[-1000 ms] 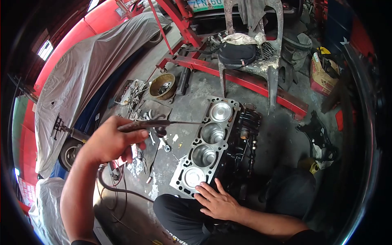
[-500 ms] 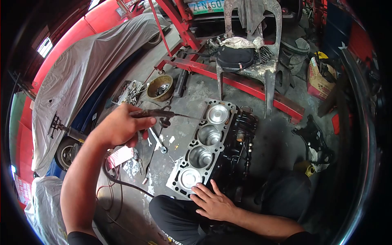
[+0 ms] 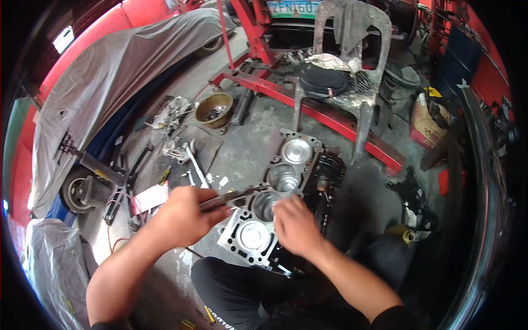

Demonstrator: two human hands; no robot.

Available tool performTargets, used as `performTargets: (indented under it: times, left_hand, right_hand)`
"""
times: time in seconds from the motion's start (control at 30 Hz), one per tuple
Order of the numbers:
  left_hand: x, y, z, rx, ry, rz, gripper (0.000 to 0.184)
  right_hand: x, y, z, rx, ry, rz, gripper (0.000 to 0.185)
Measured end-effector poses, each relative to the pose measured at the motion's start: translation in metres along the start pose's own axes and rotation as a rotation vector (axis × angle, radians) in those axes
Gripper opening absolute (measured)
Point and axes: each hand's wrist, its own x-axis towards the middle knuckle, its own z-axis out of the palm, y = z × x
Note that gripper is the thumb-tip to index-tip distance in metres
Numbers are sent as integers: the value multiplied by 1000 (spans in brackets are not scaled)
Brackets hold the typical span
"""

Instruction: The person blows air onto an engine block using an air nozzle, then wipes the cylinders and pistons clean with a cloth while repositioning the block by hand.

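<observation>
An engine block (image 3: 234,240) lies on the floor with its flat top up, showing a row of several round cylinder bores. My left hand (image 3: 190,214) is wrapped round an air blow gun (image 3: 234,198), a dark tool whose thin tip points over the left edge of the block. Blurred by motion, my right hand (image 3: 297,225) hovers over the right side of the block near the third bore, with its fingers curled. Whatever those fingers hold, if anything, is hidden.
Behind the block stand a red hoist leg (image 3: 330,121) and a worn plastic chair (image 3: 379,82) bearing a black bag. A brown bowl (image 3: 226,119), wrenches (image 3: 195,165) and a red-and-white paper (image 3: 149,198) lie left. A black bracket (image 3: 412,198) is right.
My right hand has lifted off the near end of the block, moved forward and curled its fingers. My left hand has come lower and closer to the block with the tool. The view has shifted.
</observation>
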Motion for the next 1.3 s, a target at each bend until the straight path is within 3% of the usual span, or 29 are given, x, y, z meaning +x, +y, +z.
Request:
performTargets:
  times: [0.07, 0.13, 0.17, 0.27, 0.3, 0.37, 0.4, 0.47, 0.53, 0.63, 0.8, 0.87, 0.93, 1.07, 1.13, 1.2, 1.27, 1.3]
  left_hand:
    - [-27, 3, -16, -249, -12, -177, 29]
    - [-42, -19, -21, -404, 47, -183, 24]
    - [-45, -30, -22, -484, 61, -196, 25]
    - [-47, -52, -18, -669, 113, -222, 21]
    - [-46, -55, -15, -761, 131, -221, 22]
    - [-37, -51, -6, -860, 130, -241, 24]
    - [-31, -46, -2, -870, 122, -255, 23]
    - [-20, -26, 10, -881, 88, -391, 21]
    - [-4, -14, 31, -730, 126, -278, 25]
    - [21, 22, 27, -648, 165, -308, 28]
    - [37, 40, 17, -585, 96, -315, 30]
    - [35, 49, -2, -633, 51, -438, 30]
    - [16, 49, -12, -712, 84, -356, 35]
    - [-82, 40, -2, -926, 162, -337, 35]
    - [-136, 39, 4, -906, 49, -529, 34]
    - [-191, 41, 26, -859, 19, -617, 33]
    - [-235, 42, 62, -1030, -23, -818, 46]
    - [-210, 45, 25, -1178, -94, -994, 47]
  right_hand:
    - [49, 30, 5, -75, -44, 153, 21]
    - [98, 62, 25, -278, -357, 198, 18]
    - [114, 77, 38, -292, -373, 209, 18]
    - [141, 91, 54, -271, -722, 173, 22]
    - [124, 84, 49, -247, -498, 183, 22]
    - [100, 59, 43, -254, -311, 274, 21]
    - [95, 45, 40, -288, -343, 342, 20]
    - [68, 36, 32, -306, -281, 145, 20]
    - [55, 16, -1, -289, -209, -41, 38]
    - [25, -16, -34, -214, -393, 78, 54]
    - [1, -32, -83, -143, -568, 292, 55]
    - [2, -6, -83, -240, -408, 264, 55]
    - [42, 33, -77, -319, -331, 216, 56]
    - [157, 78, -52, -454, -462, 163, 66]
    - [169, 94, -21, -586, -489, 170, 70]
    - [143, 91, 18, -820, -358, 218, 75]
    - [131, 59, 27, -653, -405, 287, 80]
    - [121, 53, 32, -636, -407, 252, 82]
